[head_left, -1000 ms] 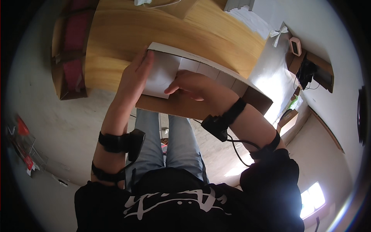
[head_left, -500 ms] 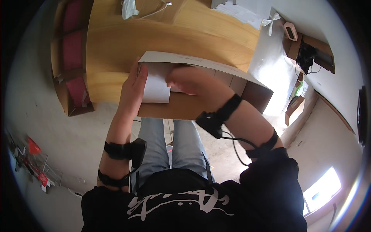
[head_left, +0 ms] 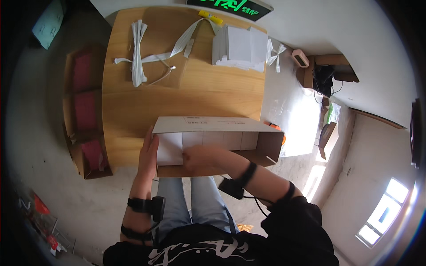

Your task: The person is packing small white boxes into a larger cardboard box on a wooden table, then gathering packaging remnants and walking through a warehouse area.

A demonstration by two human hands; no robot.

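Note:
A long cardboard box (head_left: pixel 217 171), white on its outer far side and brown inside, lies with its open face toward me at the table's near edge. Inside it, several white blocks or small cartons (head_left: pixel 230 140) line the far wall, and a larger-looking white one (head_left: pixel 170 149) fills the left end. My left hand (head_left: pixel 149 153) is closed around the box's left end wall. Inside the box, my right hand (head_left: pixel 197 158) is beside the right edge of that left white piece; motion blur hides its fingers.
The box rests by a wooden table (head_left: pixel 186 99). On the table are white straps (head_left: pixel 138 53), a stack of white cards or paper (head_left: pixel 239 46) and a yellow item (head_left: pixel 210 17). An orange object (head_left: pixel 274 126) sits behind the box's right end. Left of the table stands a cardboard divider with pink panels (head_left: pixel 85 111).
The view has tilted up, so more of the table shows and the box sits lower. My right hand has moved down and left inside the box, closer to the left white piece.

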